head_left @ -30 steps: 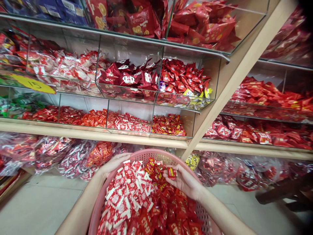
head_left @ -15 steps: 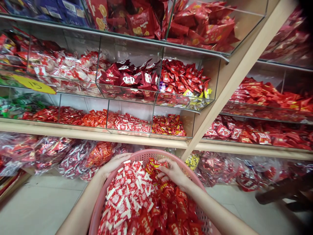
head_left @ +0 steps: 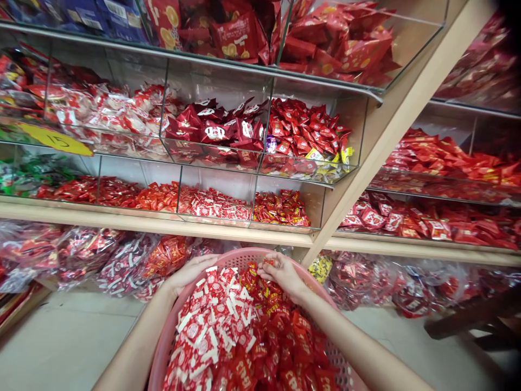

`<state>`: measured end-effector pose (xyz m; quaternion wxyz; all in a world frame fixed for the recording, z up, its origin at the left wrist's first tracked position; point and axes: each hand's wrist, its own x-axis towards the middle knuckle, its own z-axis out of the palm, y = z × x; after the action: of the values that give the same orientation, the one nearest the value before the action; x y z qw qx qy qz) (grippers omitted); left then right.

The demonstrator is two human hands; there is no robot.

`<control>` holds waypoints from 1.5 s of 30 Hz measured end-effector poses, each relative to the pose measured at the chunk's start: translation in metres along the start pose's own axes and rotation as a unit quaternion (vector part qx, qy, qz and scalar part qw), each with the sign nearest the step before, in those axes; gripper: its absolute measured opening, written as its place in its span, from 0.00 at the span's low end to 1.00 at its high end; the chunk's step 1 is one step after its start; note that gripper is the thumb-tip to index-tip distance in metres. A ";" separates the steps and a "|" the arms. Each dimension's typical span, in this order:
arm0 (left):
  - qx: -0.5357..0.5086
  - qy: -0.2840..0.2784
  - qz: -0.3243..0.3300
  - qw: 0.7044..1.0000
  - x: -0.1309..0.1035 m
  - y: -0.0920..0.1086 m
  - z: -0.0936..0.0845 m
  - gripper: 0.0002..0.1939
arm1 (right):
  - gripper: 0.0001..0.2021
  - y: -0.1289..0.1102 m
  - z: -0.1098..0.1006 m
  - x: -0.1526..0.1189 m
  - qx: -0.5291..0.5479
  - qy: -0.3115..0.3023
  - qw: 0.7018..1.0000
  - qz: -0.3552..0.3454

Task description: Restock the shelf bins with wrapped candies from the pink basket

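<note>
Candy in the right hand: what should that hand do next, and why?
Maybe lower the small red candy onto the red-and-yellow candies and let go. The right hand pinches it near them, by the pink basket's far rim, while the left hand is against the basket's side.

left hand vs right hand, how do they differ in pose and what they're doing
The left hand lies against the left rim of the pink basket, while the right hand is over the far part of its inside. The left hand shows no packet; the right hand holds a small red packet. Both are bare.
</note>
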<state>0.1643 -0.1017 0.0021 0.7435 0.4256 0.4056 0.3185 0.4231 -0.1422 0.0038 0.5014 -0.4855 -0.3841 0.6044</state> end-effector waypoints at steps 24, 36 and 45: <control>0.012 0.016 0.006 1.000 -0.001 0.002 0.002 0.21 | 0.14 -0.005 -0.045 -0.029 -0.647 0.008 0.732 -0.212; -0.015 -0.001 0.005 1.000 0.002 -0.003 -0.002 0.19 | 0.25 -0.129 -0.033 0.046 -0.735 0.215 0.615 -0.190; -0.009 0.012 0.003 1.000 0.001 -0.001 -0.002 0.20 | 0.45 -0.139 -0.019 0.101 -0.739 0.143 0.653 0.081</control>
<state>0.1632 -0.1008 0.0003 0.7417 0.4162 0.4102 0.3293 0.4710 -0.0155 0.1111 -0.0256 -0.8054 -0.5864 0.0822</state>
